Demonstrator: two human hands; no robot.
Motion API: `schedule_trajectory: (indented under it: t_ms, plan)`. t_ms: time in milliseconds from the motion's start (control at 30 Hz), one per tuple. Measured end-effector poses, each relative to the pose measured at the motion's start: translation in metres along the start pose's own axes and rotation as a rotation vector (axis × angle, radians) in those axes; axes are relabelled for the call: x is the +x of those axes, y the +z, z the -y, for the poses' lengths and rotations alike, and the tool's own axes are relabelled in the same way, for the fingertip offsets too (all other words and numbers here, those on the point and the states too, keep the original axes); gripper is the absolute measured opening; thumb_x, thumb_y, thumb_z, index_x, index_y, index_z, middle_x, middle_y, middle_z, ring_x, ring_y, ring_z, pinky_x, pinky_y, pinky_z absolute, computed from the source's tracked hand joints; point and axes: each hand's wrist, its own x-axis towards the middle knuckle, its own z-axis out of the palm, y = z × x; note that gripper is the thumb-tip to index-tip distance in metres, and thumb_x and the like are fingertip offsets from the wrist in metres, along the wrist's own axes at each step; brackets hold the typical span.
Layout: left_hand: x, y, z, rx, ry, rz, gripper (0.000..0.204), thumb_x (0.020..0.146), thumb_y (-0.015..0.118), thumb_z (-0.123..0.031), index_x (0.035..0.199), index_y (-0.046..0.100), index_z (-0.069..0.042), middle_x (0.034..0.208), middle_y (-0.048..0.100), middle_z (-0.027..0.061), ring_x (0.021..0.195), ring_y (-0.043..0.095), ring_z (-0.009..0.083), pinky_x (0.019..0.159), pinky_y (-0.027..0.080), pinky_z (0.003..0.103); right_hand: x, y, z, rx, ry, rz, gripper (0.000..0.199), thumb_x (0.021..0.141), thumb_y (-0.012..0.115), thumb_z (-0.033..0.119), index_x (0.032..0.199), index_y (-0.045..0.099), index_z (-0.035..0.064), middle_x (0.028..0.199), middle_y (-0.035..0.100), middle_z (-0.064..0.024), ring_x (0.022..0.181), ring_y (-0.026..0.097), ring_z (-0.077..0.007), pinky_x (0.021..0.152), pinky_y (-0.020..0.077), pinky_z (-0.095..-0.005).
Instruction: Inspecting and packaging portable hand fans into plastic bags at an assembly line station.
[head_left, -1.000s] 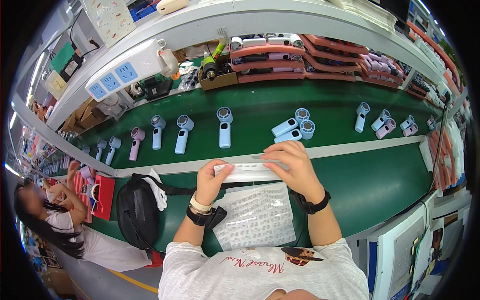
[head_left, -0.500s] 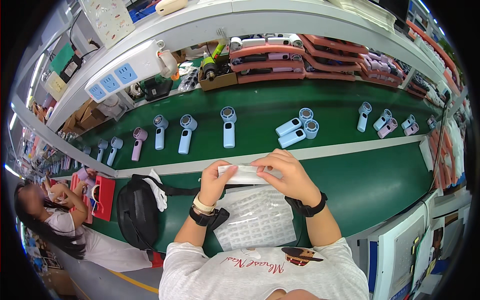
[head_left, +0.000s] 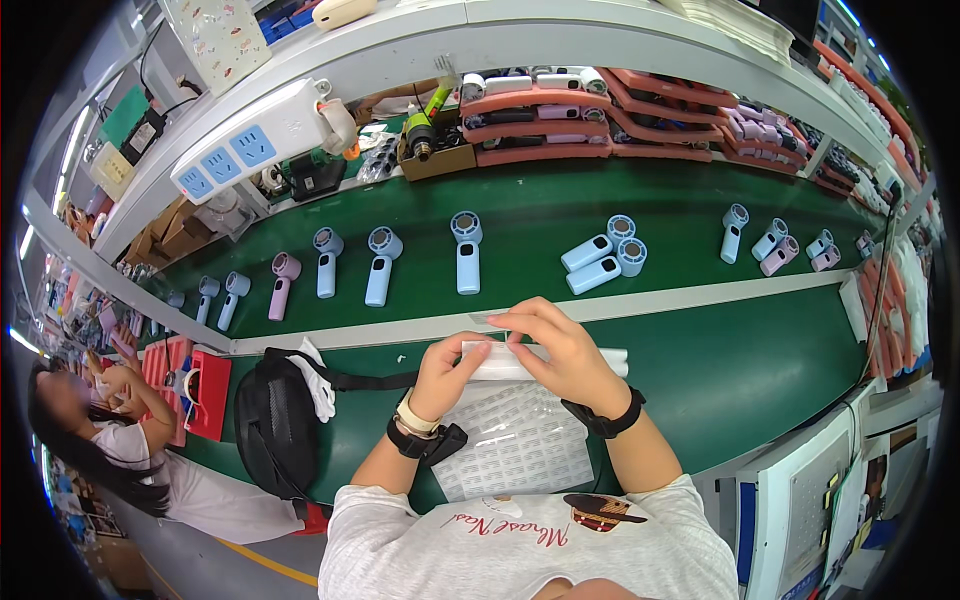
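Note:
Over the near bench I hold a white sheet curled into a long roll [head_left: 607,362]. My left hand [head_left: 445,372] grips its left part between thumb and fingers. Above the roll, the thumb and forefinger of my right hand [head_left: 568,360] come together on a thin, pale film piece [head_left: 482,318], too small to make out well. The far end of the roll sticks out past my right hand. Beneath both hands lie sheets of printed labels [head_left: 520,440] in clear plastic. Beyond my hands, a light blue handheld fan [head_left: 467,265] lies on the green belt [head_left: 520,215].
More blue and pink fans, including a blue pair [head_left: 597,272], line the belt. A pale rail [head_left: 400,330] separates it from my bench. To my left are a black bag [head_left: 275,425], a red box [head_left: 208,395] and a seated co-worker [head_left: 130,430]. Pink trays [head_left: 535,115] are stacked behind.
The fans have shifted slightly right along the belt. The roll and my left hand have moved a little right and nearer me; my right fingers have lifted the film piece at its edge.

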Motion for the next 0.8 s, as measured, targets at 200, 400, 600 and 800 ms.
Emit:
schedule_trajectory:
  t_ms: [200, 400, 600, 800]
  plan:
    - [0.004, 0.000, 0.009, -0.033, -0.042, -0.095, 0.015, 0.090, 0.059, -0.014, 0.093, 0.065, 0.000, 0.083, 0.065, 0.0030, 0.072, 0.054, 0.0075, 0.065, 0.043, 0.023, 0.000, -0.006, 0.010, 0.191, 0.093, 0.058, 0.042, 0.077, 0.061, -0.009, 0.116, 0.060, 0.0066, 0.110, 0.054, -0.0098, 0.084, 0.060, -0.0178, 0.073, 0.0508, -0.0286]
    - [-0.001, 0.013, 0.006, 0.311, 0.172, -0.049, 0.011, 0.085, 0.064, -0.011, 0.086, 0.067, 0.000, 0.077, 0.064, 0.0078, 0.066, 0.057, 0.0146, 0.059, 0.044, 0.027, 0.001, 0.005, 0.004, 0.162, 0.008, 0.001, 0.042, 0.078, 0.061, -0.008, 0.118, 0.058, 0.0065, 0.122, 0.047, -0.0125, 0.097, 0.058, -0.0206, 0.077, 0.0530, -0.0289]
    - [-0.003, 0.014, 0.004, 0.423, 0.286, -0.033, 0.009, 0.081, 0.067, -0.009, 0.083, 0.067, 0.000, 0.070, 0.061, 0.0099, 0.064, 0.058, 0.0211, 0.057, 0.044, 0.029, 0.000, 0.007, 0.001, 0.251, 0.029, 0.051, 0.043, 0.078, 0.062, -0.008, 0.118, 0.057, 0.0062, 0.128, 0.042, -0.0129, 0.104, 0.057, -0.0222, 0.078, 0.0547, -0.0293]
    - [-0.002, 0.013, 0.009, 0.375, 0.250, -0.023, 0.011, 0.082, 0.067, -0.011, 0.082, 0.067, 0.000, 0.068, 0.061, 0.0093, 0.061, 0.056, 0.0211, 0.056, 0.043, 0.030, 0.001, 0.000, 0.001, 0.422, 0.130, -0.006, 0.042, 0.077, 0.061, -0.009, 0.117, 0.056, 0.0038, 0.129, 0.041, -0.0123, 0.109, 0.056, -0.0229, 0.079, 0.0550, -0.0296]
